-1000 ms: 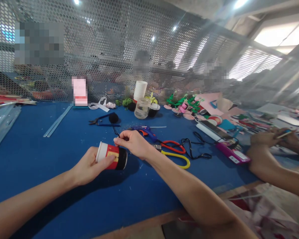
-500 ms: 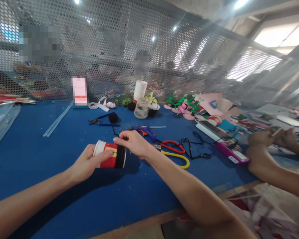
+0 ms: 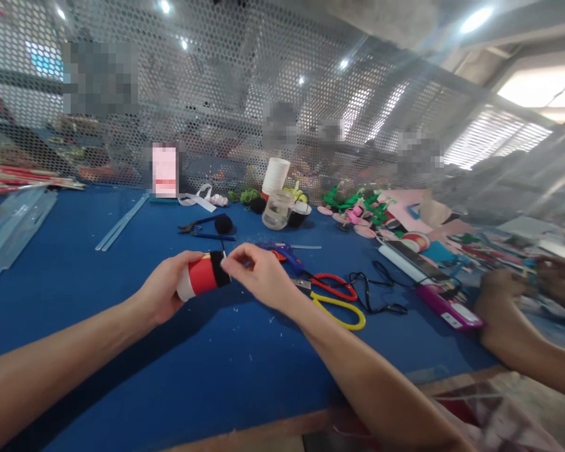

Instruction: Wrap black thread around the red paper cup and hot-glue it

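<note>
My left hand (image 3: pixel 166 285) is wrapped around a paper cup (image 3: pixel 202 277), white and red with a black yarn band at its right end. The cup lies nearly sideways above the blue table. At that banded end my right hand (image 3: pixel 252 269) is closed in a pinch on the black yarn (image 3: pixel 223 243), whose strand runs back to a small black yarn ball (image 3: pixel 223 223). The fingertips partly hide the cup's rim. Beyond the hands are pliers (image 3: pixel 202 226) with blue handles. Close to my right wrist lie scissors (image 3: pixel 341 314) with red and yellow handles and a blue glue gun (image 3: pixel 287 256).
A clear jar (image 3: pixel 277 212), stacked paper cups (image 3: pixel 276 174) and a phone (image 3: pixel 164 171) stand along the mesh partition (image 3: pixel 226 113). Glue sticks (image 3: pixel 21 226) lie left. A purple power strip (image 3: pixel 449 309) and another person's arm (image 3: pixel 513 320) are at right.
My left hand has turned the cup, so its printed yellow label has mostly rolled out of sight and its banded end tilts up. My right hand stays at the rim, its fingers shifted around it.
</note>
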`<state>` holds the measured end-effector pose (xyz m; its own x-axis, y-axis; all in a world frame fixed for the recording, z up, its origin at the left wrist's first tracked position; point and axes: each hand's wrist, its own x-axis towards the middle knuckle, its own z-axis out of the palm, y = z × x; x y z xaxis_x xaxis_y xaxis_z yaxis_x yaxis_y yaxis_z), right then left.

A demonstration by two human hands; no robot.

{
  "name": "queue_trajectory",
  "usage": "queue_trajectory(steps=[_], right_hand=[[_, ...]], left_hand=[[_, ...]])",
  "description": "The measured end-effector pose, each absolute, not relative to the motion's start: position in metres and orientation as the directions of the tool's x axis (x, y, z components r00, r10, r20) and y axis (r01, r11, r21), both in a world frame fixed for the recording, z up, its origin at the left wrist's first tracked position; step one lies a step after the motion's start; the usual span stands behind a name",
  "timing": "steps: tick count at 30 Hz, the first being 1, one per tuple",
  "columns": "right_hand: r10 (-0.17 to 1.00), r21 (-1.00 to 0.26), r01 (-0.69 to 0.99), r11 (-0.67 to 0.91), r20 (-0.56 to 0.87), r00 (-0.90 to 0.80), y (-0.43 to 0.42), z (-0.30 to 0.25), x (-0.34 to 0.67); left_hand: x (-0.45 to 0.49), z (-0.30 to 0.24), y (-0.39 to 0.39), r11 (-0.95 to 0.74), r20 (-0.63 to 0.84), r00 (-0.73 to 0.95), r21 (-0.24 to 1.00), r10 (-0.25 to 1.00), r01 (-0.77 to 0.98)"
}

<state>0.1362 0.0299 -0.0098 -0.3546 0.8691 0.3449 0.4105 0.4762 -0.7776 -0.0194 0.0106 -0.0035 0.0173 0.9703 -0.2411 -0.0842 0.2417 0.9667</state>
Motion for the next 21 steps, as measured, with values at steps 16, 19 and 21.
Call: queue_trajectory(steps=[16,19,21], right_hand=[[0.893,-0.927,0.257,0.274,0.146,-0.426,0.030,-0.006,0.140],[0.898,-0.981,0.168,0.101,0.017,-0.439,0.036,-0.004,0.142],[0.893,-0.988,0.154,0.012,-0.058,-0.446,0.039,-0.004,0.141]], left_hand=[[-0.017,-0.013,0.008,0.176,-0.169,0.054,0.966,0.984,-0.191],[-0.019,-0.013,0.004,0.062,-0.057,0.106,0.997,0.993,-0.048],[-0.020,-0.013,0.001,-0.066,0.049,0.175,0.993,0.983,0.093]])
